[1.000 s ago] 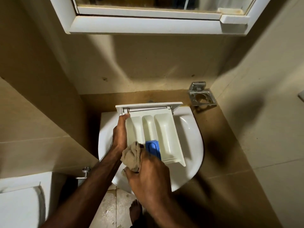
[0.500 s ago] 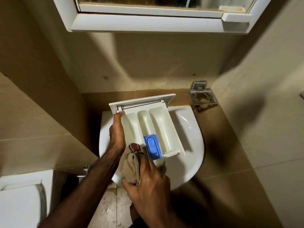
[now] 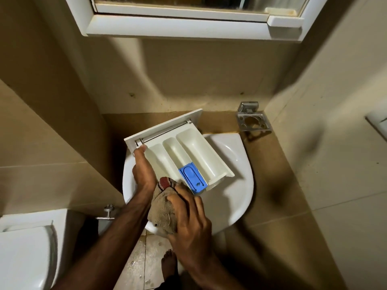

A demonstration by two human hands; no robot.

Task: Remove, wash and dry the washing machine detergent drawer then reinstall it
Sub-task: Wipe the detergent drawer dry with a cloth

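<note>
Drying the detergent drawer over the basin

The detergent drawer (image 3: 184, 155) is held above the white basin (image 3: 236, 185), its long axis slanting from the front panel at the far left down to the open end near the blue insert (image 3: 192, 179). The left hand (image 3: 143, 170) makes the carrying grip, fingers wrapped along the drawer's left wall with the thumb up by the panel. The right hand (image 3: 188, 218) has its grip bunched round a beige cloth (image 3: 162, 208), which sits just short of the drawer's near end, beside the left wrist. From the cloth grip the compartments lie ahead and slightly right, so the right hand is nearer the wet trays; wiping would likely run along that slant. A metal holder (image 3: 252, 120) sits on the wall beyond.
</note>
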